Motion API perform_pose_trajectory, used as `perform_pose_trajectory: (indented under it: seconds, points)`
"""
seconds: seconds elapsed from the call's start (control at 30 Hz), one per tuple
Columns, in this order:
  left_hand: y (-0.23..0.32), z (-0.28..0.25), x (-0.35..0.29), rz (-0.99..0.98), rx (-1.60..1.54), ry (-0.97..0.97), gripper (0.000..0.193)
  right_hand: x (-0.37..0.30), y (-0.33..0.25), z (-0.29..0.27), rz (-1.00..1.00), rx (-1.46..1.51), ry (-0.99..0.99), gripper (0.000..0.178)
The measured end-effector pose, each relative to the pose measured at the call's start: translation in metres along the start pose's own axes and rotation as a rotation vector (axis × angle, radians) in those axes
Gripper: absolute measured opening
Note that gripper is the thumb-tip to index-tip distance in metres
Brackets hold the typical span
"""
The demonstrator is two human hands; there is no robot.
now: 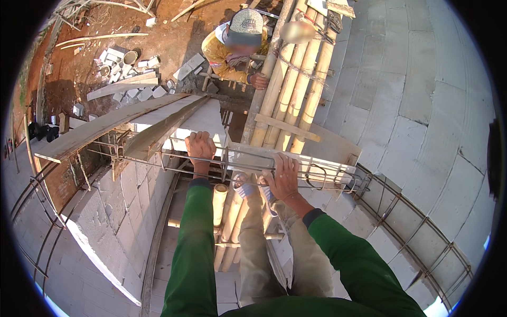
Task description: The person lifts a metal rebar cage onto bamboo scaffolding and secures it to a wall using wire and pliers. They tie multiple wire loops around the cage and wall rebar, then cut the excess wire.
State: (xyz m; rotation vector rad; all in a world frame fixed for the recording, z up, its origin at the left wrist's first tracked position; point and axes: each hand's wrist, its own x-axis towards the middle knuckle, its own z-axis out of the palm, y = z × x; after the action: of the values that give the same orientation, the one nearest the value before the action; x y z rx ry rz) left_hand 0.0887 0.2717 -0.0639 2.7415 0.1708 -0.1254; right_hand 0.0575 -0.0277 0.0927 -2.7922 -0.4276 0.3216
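Lettering is showing on the cap [246,21] of a co-worker [217,54]; the rebar cage [226,160] is crossing the upper edge of the block wall [124,211], long axis running left to right, right end pointing toward a second cage [450,246]; the left hand [200,147] is gripping an upper bar, fingers curled; the right hand [284,177] is half-curling over the bars, its grip impossible to tell.

Bamboo poles [297,98] beyond the right fingers [285,161]: partly masked by a blurred oval [297,32]. Left hand [200,148]: fingertips hidden. Green left sleeve [193,248], behind these: cut off at lower edge.
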Motion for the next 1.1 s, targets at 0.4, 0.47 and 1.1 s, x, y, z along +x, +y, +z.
perform_pose_trajectory:
  seconds: [0.4, 0.47, 1.1]
  points:
    - [-0.002, -0.001, -0.002, -0.004, 0.000, 0.049, 0.008, 0.002, -0.017, 0.017, 0.091, -0.127, -0.166, 0.052]
    - [0.000, -0.002, -0.002, -0.002, -0.028, 0.065, 0.009, 0.003, -0.021, 0.014, 0.105, -0.137, -0.158, 0.051]
    - [0.006, -0.007, 0.001, -0.067, -0.095, 0.046, 0.010, 0.017, -0.014, -0.007, 0.049, -0.040, -0.262, 0.044]
